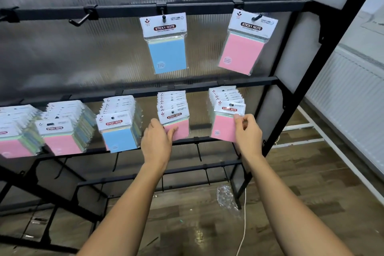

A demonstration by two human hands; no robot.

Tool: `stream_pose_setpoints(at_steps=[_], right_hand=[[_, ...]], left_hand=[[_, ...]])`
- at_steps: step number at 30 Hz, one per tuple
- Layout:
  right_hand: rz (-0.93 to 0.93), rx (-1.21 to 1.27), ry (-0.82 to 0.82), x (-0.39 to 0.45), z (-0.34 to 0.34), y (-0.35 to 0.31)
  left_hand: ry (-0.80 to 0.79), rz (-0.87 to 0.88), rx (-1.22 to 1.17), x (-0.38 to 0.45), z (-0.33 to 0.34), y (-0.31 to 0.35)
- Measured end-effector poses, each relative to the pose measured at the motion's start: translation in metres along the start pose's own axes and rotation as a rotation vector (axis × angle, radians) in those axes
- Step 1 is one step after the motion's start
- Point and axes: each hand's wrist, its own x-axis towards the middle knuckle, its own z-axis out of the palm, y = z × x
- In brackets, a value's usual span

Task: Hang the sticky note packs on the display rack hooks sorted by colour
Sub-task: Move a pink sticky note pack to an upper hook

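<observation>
Display rack (207, 87), hands (156, 141) gripping pink packs (223, 128)

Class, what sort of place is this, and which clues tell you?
Probably a shop or stockroom: a black display rack with hooks, and many identical retail sticky note packs hanging in rows.

left hand (158, 141) holds pink pack (178, 131) | right hand (247, 131) pinches pink pack (223, 129)
</observation>
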Motion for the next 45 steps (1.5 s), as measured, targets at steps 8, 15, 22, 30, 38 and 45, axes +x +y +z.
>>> stream_pose_setpoints(at_steps=[8,15,22,30,38,45], right_hand=[[-0.015,0.059,0.078,-0.021,-0.003,-0.018],[-0.022,0.047,0.17,-0.066,-0.012,-0.043],[-0.071,0.014,0.201,-0.129,-0.025,-0.045],[-0.044,-0.093,0.169,-0.163,-0.046,-0.026],[-0.045,-0.054,0.106,-0.157,-0.074,-0.003],[-0.071,0.025,0.019,-0.11,-0.125,0.02]], left_hand=[[-0.061,0.079,-0.207,-0.006,-0.017,-0.011],[-0.066,0.189,-0.326,-0.02,-0.057,-0.02],[-0.12,0.235,-0.459,-0.058,-0.066,-0.037],[-0.209,0.265,-0.53,-0.09,-0.052,-0.029],[-0.233,0.252,-0.481,-0.109,-0.034,0.003],[-0.207,0.192,-0.446,-0.134,-0.018,0.068]])
